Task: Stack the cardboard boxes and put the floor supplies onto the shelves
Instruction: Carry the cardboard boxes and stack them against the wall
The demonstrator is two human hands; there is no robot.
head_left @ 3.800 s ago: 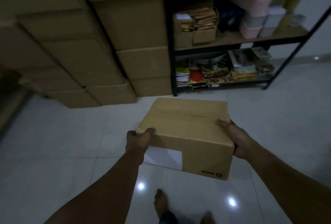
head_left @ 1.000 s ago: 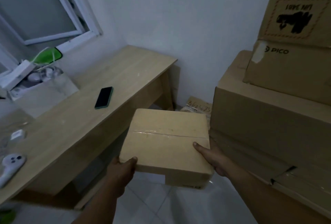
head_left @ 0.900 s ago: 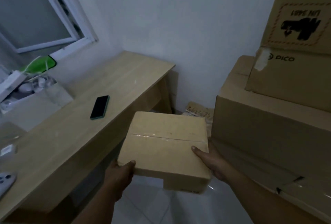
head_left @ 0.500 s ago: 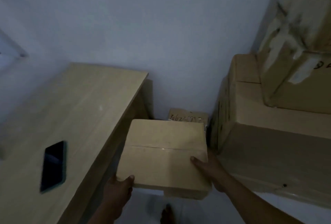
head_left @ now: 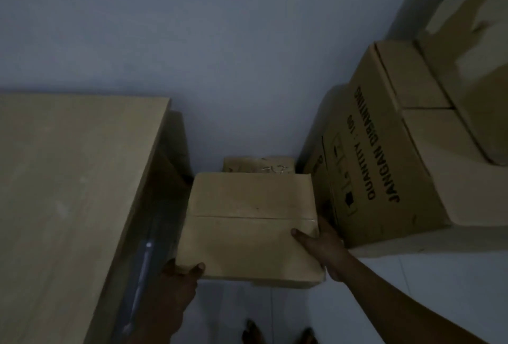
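Cardboard box (head_left: 248,227), taped seam up, held level in the gap between the tabletop's (head_left: 68,192) right edge and the printed carton (head_left: 384,165). You carry it from its two near corners. Your left hand (head_left: 178,280) clamps the near-left corner with the thumb on top, and your right hand (head_left: 320,244) takes the near-right side with the thumb laid across the lid. The remaining fingers are curled out of sight under and beside the box, so their spread cannot be told. This two-corner hold probably serves to keep the load flat while it is guided into a narrow slot. A smaller box (head_left: 258,165) stands against the wall (head_left: 220,41) just behind, a likely base for stacking. The carton's side sits close to your right knuckles, and the tabletop's edge is near your left wrist, so either may catch. Another box (head_left: 467,69) tops the carton, and your bare feet (head_left: 250,332) stand on the tiled floor (head_left: 412,275) below.
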